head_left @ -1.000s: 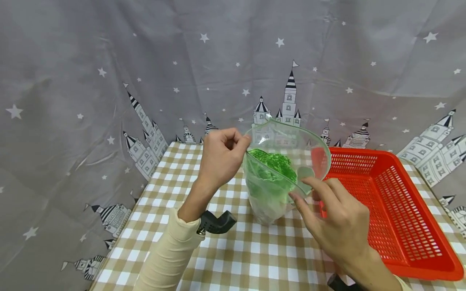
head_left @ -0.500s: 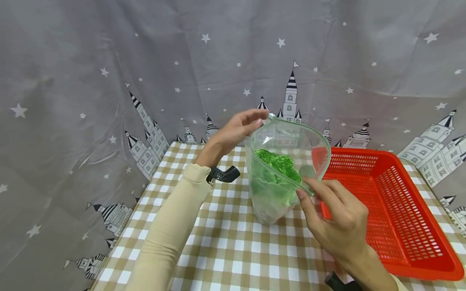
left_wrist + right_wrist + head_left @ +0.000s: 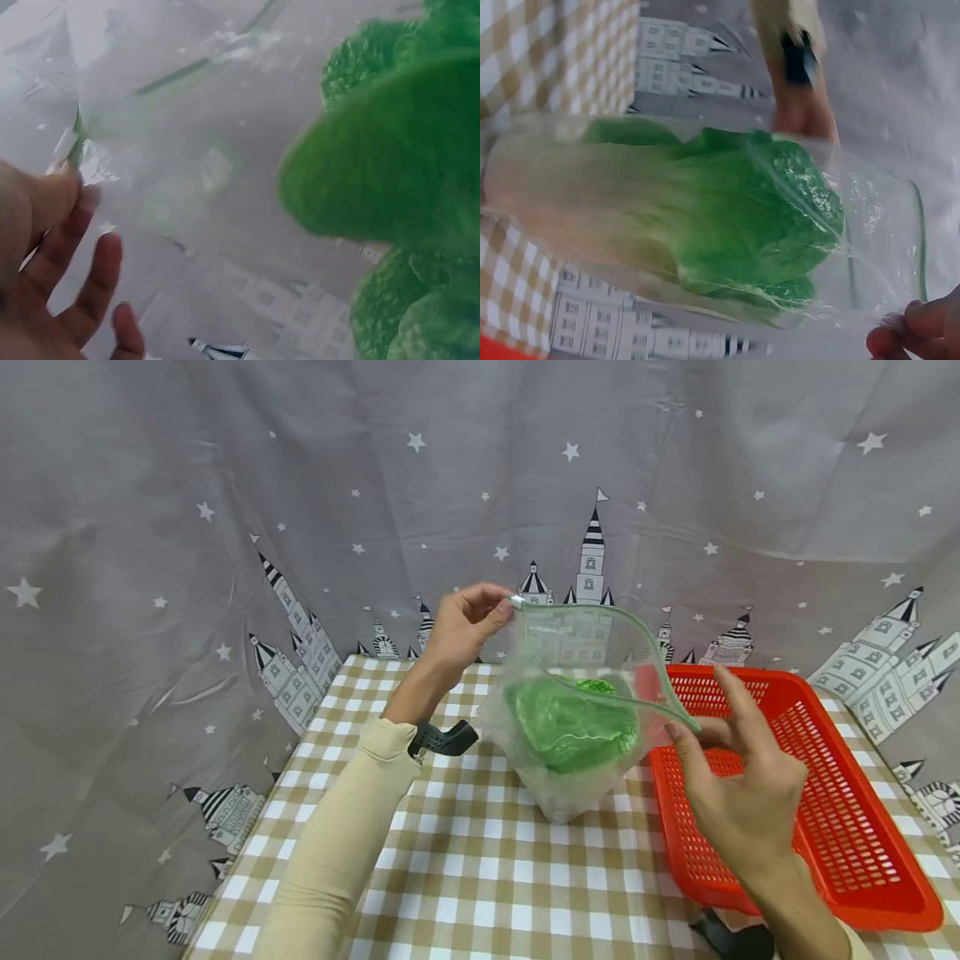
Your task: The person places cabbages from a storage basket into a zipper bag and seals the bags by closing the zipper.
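Note:
A clear zip bag point(image 3: 558, 797) with a green-edged mouth stands on the table, its mouth stretched wide between my hands. Inside is a Chinese cabbage point(image 3: 577, 727), green leaves up; its pale stalk end shows through the plastic in the right wrist view. My left hand point(image 3: 463, 631) pinches the mouth's left corner between thumb and index finger, right at the white slider point(image 3: 517, 600). The other corner is pinched by my right hand point(image 3: 750, 785), with the index finger raised. In the left wrist view, cabbage leaves point(image 3: 390, 157) loom at the right, beyond my fingertips.
To the right of the bag, partly behind my right hand, stands a red plastic basket point(image 3: 847, 785). A brown-and-white checked cloth point(image 3: 450, 868) covers the table. Behind it hangs a grey curtain point(image 3: 450, 485) printed with castles and stars.
My left hand went from the near rim to the slider corner, then drew it left. My right hand moved right with its corner. The bag's mouth stretched from round to long and narrower.

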### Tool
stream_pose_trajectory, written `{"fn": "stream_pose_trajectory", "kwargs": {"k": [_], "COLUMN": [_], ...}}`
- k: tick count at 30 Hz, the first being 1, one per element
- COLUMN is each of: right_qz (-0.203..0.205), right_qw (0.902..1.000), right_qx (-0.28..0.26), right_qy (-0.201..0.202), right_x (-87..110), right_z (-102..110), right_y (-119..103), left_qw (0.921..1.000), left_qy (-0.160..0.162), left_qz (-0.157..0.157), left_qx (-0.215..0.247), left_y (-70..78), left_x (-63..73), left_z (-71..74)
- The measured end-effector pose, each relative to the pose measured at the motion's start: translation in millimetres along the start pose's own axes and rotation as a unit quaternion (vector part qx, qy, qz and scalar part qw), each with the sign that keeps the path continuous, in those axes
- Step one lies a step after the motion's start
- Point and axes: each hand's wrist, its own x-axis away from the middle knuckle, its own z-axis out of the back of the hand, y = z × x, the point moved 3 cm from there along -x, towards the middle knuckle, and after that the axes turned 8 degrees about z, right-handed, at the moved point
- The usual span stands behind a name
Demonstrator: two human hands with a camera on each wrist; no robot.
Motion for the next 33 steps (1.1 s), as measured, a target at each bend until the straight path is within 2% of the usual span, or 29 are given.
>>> {"fn": "stream_pose_trajectory", "kwargs": {"k": [4, 6, 10, 14, 17, 19, 23, 26, 29, 32, 33], "right_qz": [-0.124, -0.156, -0.167, -0.182, -0.195, -0.201, -0.208, -0.215, -0.211, -0.183, -0.161], "right_qw": [0.9916, 0.9864, 0.9821, 0.9767, 0.9693, 0.9605, 0.9509, 0.9534, 0.9602, 0.9719, 0.9770], "right_qx": [-0.029, -0.046, -0.074, -0.100, -0.141, -0.189, -0.227, -0.205, -0.166, -0.108, -0.085], "right_qy": [-0.019, -0.026, -0.044, -0.054, -0.049, -0.035, -0.031, -0.054, -0.076, -0.102, -0.111], "right_x": [-6.2, -11.1, -21.5, -29.4, -35.1, -39.4, -44.1, -43.1, -42.7, -47.1, -49.9], "right_z": [10, 11, 8, 8, 11, 13, 19, 21, 21, 21, 20], "right_y": [32, 47, 61, 64, 66, 67, 69, 70, 71, 66, 62], "left_qw": [0.9962, 0.9925, 0.9888, 0.9873, 0.9850, 0.9825, 0.9775, 0.9754, 0.9737, 0.9734, 0.9739], "left_qy": [0.074, 0.104, 0.123, 0.123, 0.121, 0.122, 0.129, 0.133, 0.137, 0.135, 0.133], "left_qz": [-0.044, -0.057, -0.067, -0.080, -0.099, -0.112, -0.122, -0.123, -0.134, -0.144, -0.147], "left_qx": [-0.011, -0.029, -0.052, -0.060, -0.073, -0.085, -0.114, -0.125, -0.124, -0.116, -0.111], "left_y": [2.6, 3.9, 8.5, 16.5, 23.2, 25.8, 22.5, 17.6, 15.7, 15.3, 14.9], "left_x": [18.7, 30.9, 50.3, 59.9, 66.0, 70.1, 77.0, 80.9, 83.4, 84.2, 84.4], "left_z": [20.8, 27.6, 32.1, 33.6, 32.1, 30.7, 28.5, 27.5, 26.1, 23.4, 22.4]}}
